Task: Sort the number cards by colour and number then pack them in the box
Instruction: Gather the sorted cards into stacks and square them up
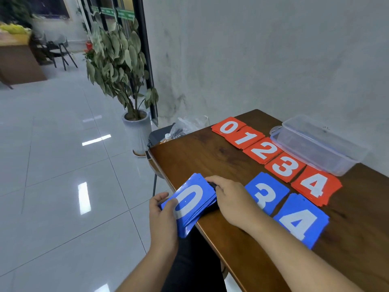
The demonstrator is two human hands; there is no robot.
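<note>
Sorting partly complete. Five red piles [284,166], numbered 0 to 4, lie in a diagonal row on the tabletop [210,161]. The blue 3 pile [266,192] and blue 4 pile [301,224] lie nearer the person. The grip of the left hand [163,209] and of the right hand [229,199] is clamped on the blue stack [193,205], 0 uppermost, apparently unsorted, at the tabletop's near edge. The clear box [317,144] appears empty, so packing is not yet begun.
</note>
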